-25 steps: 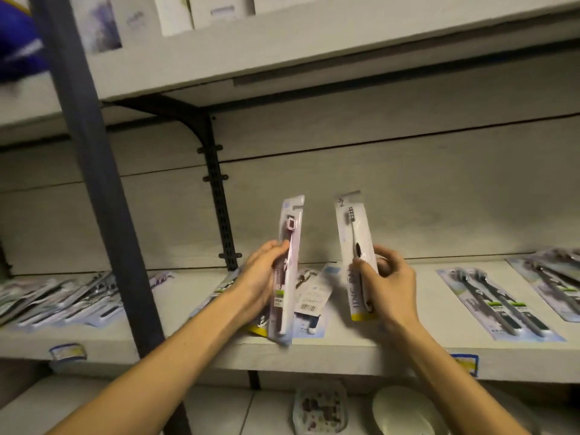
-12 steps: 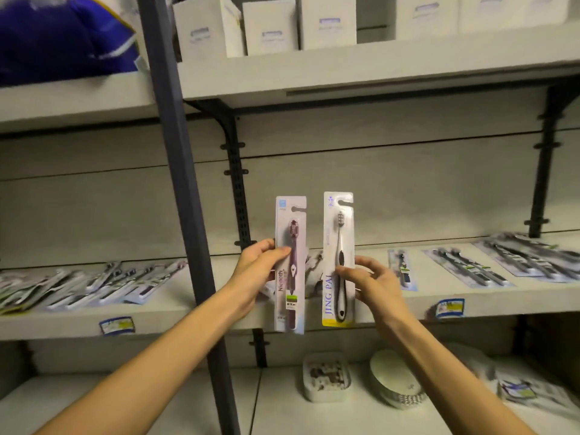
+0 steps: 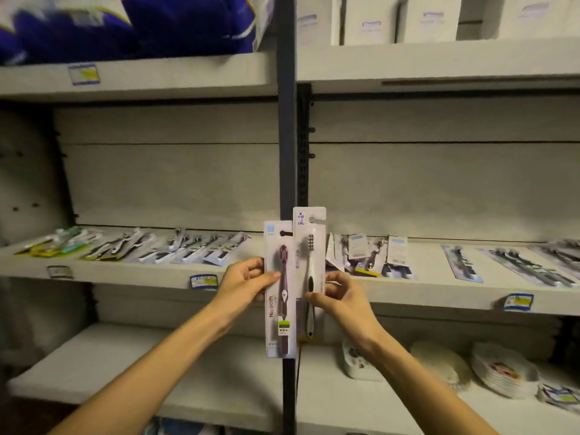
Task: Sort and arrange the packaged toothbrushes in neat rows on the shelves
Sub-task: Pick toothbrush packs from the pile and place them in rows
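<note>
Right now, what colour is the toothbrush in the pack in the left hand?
Dark maroon toothbrush, on a white card; the head view shows it.

The left hand (image 3: 243,282) is covering the left edge of the dark toothbrush pack (image 3: 281,290), and that pack is overlapping the white toothbrush pack (image 3: 309,268) — its left strip is going unseen. At eleven o'clock the blue bags (image 3: 125,23) are blurring and running off the top edge. Price tags (image 3: 203,281) are reading too small, and both forearms are leaving at six o'clock.
</note>
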